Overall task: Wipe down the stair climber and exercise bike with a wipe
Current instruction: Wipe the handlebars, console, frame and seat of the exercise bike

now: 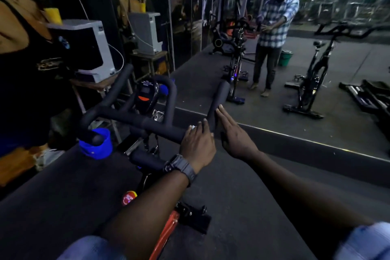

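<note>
Bike: exercise bike [145,121] stands in front of a wall mirror [295,69], black padded handlebars, small console [146,97] with an orange button, blue cup holder [96,143] at the left bar end
Wipe: a white scrap [192,127] shows under the left fingertips (too small to tell more)
Left hand [197,143]: fingers curled over the crossbar, pressing the scrap there, watch [181,168] on the wrist
Right hand [234,133]: flat, fingers straight, holding nothing, fingertips against the upright right horn [219,99]

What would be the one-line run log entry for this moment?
left hand: presses wipe on handlebar | right hand: open, fingers straight against right horn | exercise bike console: untouched
</note>
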A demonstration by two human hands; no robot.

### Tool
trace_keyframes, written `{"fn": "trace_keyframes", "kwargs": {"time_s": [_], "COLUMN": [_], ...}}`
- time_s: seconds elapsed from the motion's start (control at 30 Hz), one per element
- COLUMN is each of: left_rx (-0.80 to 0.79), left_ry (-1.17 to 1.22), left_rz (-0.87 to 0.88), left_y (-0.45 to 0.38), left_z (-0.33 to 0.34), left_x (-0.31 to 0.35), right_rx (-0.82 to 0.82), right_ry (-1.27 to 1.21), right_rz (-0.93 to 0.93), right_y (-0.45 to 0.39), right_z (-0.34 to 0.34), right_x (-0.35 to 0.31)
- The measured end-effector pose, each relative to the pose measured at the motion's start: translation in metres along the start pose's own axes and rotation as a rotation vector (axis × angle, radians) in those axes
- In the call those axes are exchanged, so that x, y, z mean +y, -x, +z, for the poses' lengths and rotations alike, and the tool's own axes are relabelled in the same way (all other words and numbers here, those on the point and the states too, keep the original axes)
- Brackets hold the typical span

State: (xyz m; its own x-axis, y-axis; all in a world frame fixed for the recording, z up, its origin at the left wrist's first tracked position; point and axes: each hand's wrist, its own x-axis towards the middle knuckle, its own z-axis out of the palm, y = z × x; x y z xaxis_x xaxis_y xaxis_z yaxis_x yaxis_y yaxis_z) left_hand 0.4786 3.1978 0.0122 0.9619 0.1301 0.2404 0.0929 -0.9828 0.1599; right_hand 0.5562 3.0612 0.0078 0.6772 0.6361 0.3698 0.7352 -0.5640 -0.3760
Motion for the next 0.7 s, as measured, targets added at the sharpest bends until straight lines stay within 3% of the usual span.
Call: {"fn": "trace_keyframes", "kwargs": {"time_s": [0.13, 0.37, 0.47, 0.6, 0.7], "left_rx": [-0.07, -0.157, -0.083, 0.081, 0.136], "left_ry": [0.073, -0.09, -0.162, -0.433, -0.46], "left_rz": [-0.034, -0.016, -0.009, 0.07, 0.125], "left_y": [-0.006, 0.019, 0.015, 0.007, 0.003], "left_z": [-0.011, -0.018, -0.025, -0.048, -0.065], "left_x": [-0.004, -0.043, -0.059, -0.089, -0.102], "right_rx": [-0.012, -0.059, -0.05, -0.048, -0.054], "right_ry": [-0.045, -0.045, -0.047, -0.078, -0.09], "right_rz": [0.008, -0.078, -0.096, -0.122, -0.102], "right_y": [-0.001, 0.0, 0.001, 0.001, 0.001], "right_z": [-0.004, -0.001, 0.004, 0.006, 0.006], "right_x": [0.008, 0.03, 0.031, 0.034, 0.032]}}
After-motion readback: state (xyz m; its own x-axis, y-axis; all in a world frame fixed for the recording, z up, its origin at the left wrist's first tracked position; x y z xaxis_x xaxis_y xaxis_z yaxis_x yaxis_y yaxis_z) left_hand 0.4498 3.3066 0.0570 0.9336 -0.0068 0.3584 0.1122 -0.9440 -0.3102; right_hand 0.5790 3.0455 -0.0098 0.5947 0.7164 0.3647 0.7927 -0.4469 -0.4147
